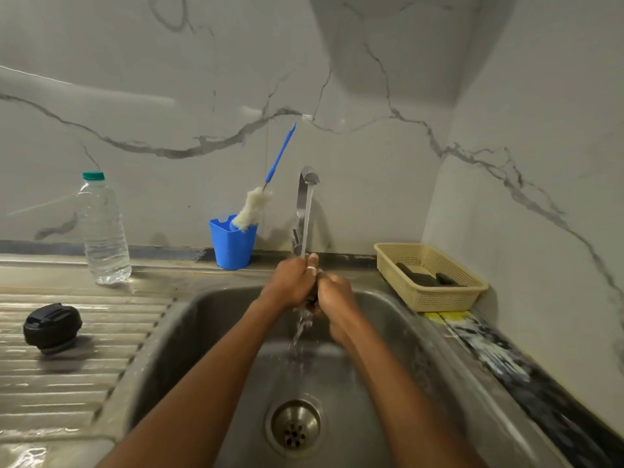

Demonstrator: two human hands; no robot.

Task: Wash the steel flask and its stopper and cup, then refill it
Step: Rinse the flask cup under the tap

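Here, both hands meet under the running tap (pixel 305 197), over the steel sink (pixel 209 332). The left hand (pixel 292 282) and right hand (pixel 334 292) have their fingers curled round a small dark object (pixel 312 296), too hidden to name. The black stopper (pixel 52 327) sits well apart on the wet, ribbed draining board (pixel 67 383) at the left. Behind it a clear water bottle (pixel 103 231) stands upright. A blue holder (pixel 232 246) beside the tap holds a tilted brush (pixel 256 204). A cream basket (pixel 449 298) sits at the right corner. Grey-veined marble wall (pixel 169 96) runs behind and along the right.
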